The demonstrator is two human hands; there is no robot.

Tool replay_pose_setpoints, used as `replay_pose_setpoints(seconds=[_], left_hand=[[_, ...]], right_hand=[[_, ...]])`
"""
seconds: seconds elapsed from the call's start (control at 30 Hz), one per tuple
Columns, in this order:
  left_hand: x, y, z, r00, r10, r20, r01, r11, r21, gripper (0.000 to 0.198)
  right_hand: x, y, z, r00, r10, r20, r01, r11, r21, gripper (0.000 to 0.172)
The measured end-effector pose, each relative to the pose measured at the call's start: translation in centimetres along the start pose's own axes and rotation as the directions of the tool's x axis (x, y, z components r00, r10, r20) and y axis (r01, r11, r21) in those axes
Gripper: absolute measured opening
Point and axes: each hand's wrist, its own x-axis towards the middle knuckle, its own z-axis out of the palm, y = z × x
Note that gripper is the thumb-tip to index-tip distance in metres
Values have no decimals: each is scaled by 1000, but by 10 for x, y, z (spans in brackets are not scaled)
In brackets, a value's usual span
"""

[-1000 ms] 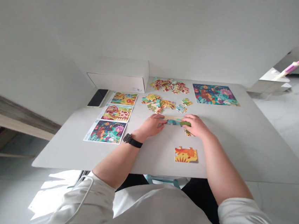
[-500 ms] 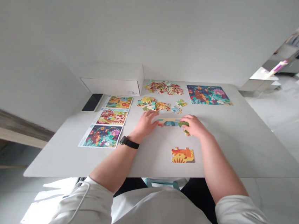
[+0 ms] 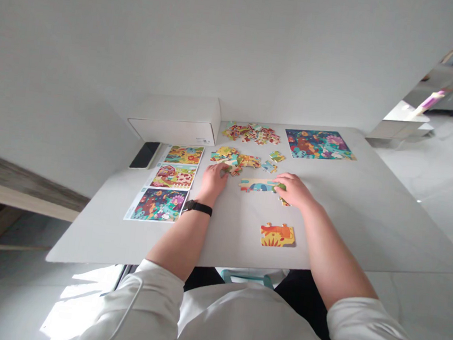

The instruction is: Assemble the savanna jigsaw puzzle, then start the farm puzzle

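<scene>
Hands sit well apart: the left hand (image 3: 214, 181), fingers curved, meets the near edge of a loose heap of flat, knobbed puzzle pieces (image 3: 233, 157); the right hand (image 3: 293, 190) bends its fingers over the green end, at three o'clock, of a long interlocked strip (image 3: 259, 185) mid-counter (image 3: 345, 219). Whether either pinches anything I cannot tell. From the strip, the heap lies at eleven, a knobbed orange-yellow block (image 3: 278, 235) at five, a closed white box (image 3: 174, 130), contents hidden, at ten.
</scene>
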Motion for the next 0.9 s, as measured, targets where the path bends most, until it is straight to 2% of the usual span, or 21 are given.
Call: replay_pose_setpoints(seconds=[0.23, 0.43, 0.67, 0.8, 0.9], left_hand=[[1, 2, 0, 999, 30, 27, -31, 998, 52, 32], [-1, 5, -3, 998, 49, 39, -50, 999, 21, 35], [-1, 9, -5, 997, -17, 73, 14, 999, 47, 33], [-3, 11, -8, 999, 18, 37, -16, 999, -52, 34], [-7, 17, -10, 995, 95, -4, -94, 978, -188, 35]], right_hand=[[1, -3, 3, 999, -27, -23, 28, 999, 17, 29], [0, -2, 1, 998, -47, -32, 48, 998, 29, 29], [0, -4, 3, 999, -47, -17, 48, 998, 28, 29], [0, -6, 2, 999, -38, -12, 38, 998, 55, 28], [1, -10, -1, 999, -20, -30, 23, 994, 111, 28]])
